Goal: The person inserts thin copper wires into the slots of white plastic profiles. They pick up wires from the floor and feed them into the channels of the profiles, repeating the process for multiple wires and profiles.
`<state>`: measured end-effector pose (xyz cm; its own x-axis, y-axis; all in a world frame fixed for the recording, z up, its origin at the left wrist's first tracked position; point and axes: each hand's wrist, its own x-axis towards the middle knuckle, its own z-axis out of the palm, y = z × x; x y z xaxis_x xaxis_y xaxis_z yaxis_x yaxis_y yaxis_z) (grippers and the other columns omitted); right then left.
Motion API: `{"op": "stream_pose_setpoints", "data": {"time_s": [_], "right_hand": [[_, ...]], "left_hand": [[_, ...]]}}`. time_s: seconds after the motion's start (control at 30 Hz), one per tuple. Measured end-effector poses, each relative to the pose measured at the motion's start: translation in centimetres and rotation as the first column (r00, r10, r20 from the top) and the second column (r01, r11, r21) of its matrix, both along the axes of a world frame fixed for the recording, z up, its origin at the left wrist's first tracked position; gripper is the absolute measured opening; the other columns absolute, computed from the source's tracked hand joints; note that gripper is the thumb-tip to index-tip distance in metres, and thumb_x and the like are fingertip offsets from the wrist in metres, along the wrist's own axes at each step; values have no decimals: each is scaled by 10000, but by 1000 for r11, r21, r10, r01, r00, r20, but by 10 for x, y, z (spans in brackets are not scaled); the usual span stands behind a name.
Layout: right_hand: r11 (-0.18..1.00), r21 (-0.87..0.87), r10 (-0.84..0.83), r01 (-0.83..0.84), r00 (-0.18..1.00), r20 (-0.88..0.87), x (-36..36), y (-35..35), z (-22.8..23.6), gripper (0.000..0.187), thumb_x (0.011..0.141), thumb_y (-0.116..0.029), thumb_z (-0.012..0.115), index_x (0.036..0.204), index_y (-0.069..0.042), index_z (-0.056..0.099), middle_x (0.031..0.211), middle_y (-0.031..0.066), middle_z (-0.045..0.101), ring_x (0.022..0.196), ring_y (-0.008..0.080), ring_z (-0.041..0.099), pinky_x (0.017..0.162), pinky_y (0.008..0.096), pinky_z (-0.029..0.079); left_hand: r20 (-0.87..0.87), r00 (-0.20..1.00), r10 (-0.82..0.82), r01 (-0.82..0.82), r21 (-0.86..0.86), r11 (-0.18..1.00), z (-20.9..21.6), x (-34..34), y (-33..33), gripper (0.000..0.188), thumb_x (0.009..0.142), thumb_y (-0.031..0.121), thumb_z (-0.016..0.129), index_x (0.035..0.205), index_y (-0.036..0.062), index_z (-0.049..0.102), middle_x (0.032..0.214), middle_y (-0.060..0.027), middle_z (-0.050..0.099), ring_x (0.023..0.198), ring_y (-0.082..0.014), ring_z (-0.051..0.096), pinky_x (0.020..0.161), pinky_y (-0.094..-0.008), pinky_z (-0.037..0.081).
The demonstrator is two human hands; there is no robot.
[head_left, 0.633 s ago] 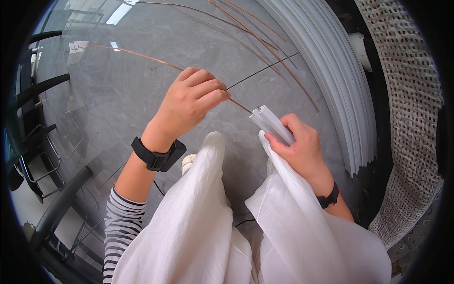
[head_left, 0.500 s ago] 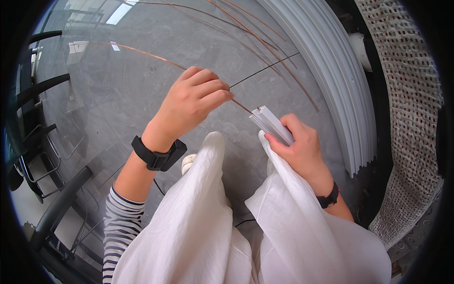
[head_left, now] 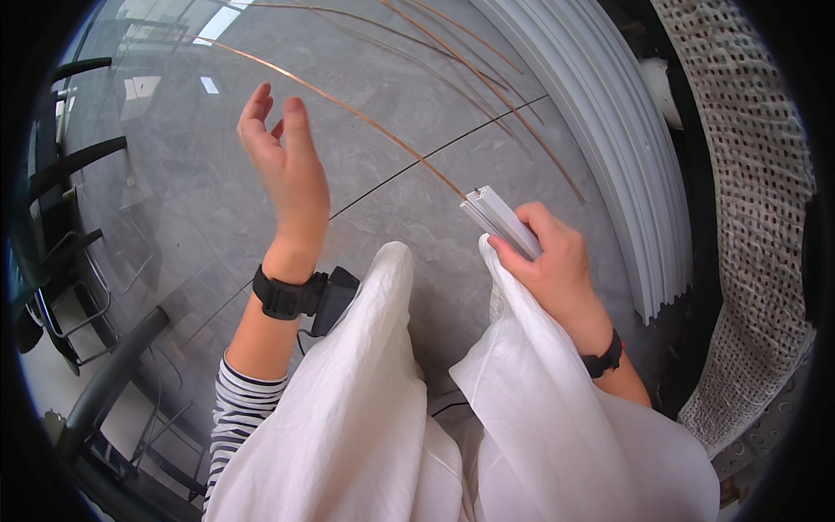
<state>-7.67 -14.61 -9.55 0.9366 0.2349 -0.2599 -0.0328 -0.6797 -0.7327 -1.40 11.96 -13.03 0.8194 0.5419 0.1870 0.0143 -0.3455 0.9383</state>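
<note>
My right hand [head_left: 564, 268] grips a short length of white plastic profile [head_left: 503, 223] above my right knee, its grooved end pointing up and left. Out of that end runs a long, thin copper-coloured rod [head_left: 383, 130], curving away to the upper left. A small dark tip shows at the profile's end, too small to make out. My left hand [head_left: 285, 165] is raised off to the left of the rod, apart from it. Its fingers are spread and hold nothing.
Several similar thin rods [head_left: 541, 141] lie on the grey tiled floor [head_left: 383, 209] ahead. A stack of long white ribbed profiles [head_left: 600, 130] stretches along the right, beside a cream open-weave cloth [head_left: 739, 174]. Black chair parts [head_left: 113, 374] stand at the left.
My left hand has let go of the rod and moved up and left, its fingers opening. The rod's free part now sits higher. My right hand has stayed almost still with the profile.
</note>
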Motion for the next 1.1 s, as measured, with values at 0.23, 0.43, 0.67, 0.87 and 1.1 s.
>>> {"op": "stream_pose_setpoints", "data": {"time_s": [0.23,0.43,0.67,0.87,1.1], "right_hand": [[999,-10,43,-43,999,15,-1,4,0,272,753,-180,759,897,-67,558,760,115,640,649,319,630,560,388,490],[998,-24,59,-58,998,34,-4,3,-3,272,759,-180,757,904,-69,555,761,110,633,649,321,626,557,390,488],[998,-41,37,-36,999,24,-2,3,-4,274,767,-183,755,912,-66,554,780,114,634,660,326,623,564,391,486],[999,-32,29,-28,999,20,-5,1,-5,277,773,-191,752,916,-62,553,782,120,638,666,330,623,568,392,486],[997,-37,66,-65,997,26,-3,1,-5,273,777,-188,749,913,-60,551,774,124,634,663,333,622,565,393,485]], "left_hand": [[-371,922,-111,-45,-387,921,-5,26,42,236,897,266,666,982,47,640,811,1,613,753,-102,557,747,-231,402],[-247,925,-289,146,-471,870,-6,13,13,143,892,177,655,823,66,597,722,33,539,679,-54,464,652,-217,377],[-345,700,-625,211,-736,643,0,-63,-76,193,914,224,661,843,67,572,784,28,572,685,-50,480,639,-203,390],[-239,906,-349,133,-622,772,-5,-7,-10,268,938,303,612,987,44,658,822,20,612,710,-45,497,689,-201,394],[-265,910,-318,122,-561,818,11,33,39,259,944,313,613,944,57,655,758,48,550,679,-39,449,660,-191,361]]}}
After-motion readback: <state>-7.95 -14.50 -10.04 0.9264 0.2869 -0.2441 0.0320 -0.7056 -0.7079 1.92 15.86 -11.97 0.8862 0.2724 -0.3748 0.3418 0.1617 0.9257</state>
